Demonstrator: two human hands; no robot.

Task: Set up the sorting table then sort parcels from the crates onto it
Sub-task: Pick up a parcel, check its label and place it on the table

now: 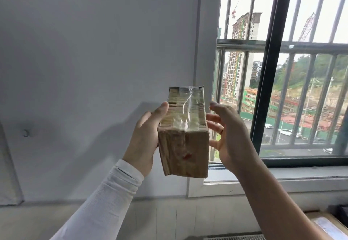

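A small brown cardboard parcel (183,132), wrapped in clear tape with a red mark on its near face, is held up in the air in front of a white wall. My left hand (145,136), in a white sleeve, grips its left side with the thumb along the upper edge. My right hand (227,136) is at the parcel's right side with the fingers spread and nearly straight; only the fingertips seem to touch it. A ring shows on one finger. No sorting table is in view.
A barred window (282,89) with a dark frame fills the right half, above a white sill (282,181). Part of another cardboard box (327,224) shows at the bottom right corner. A slatted crate edge (235,237) peeks in at the bottom.
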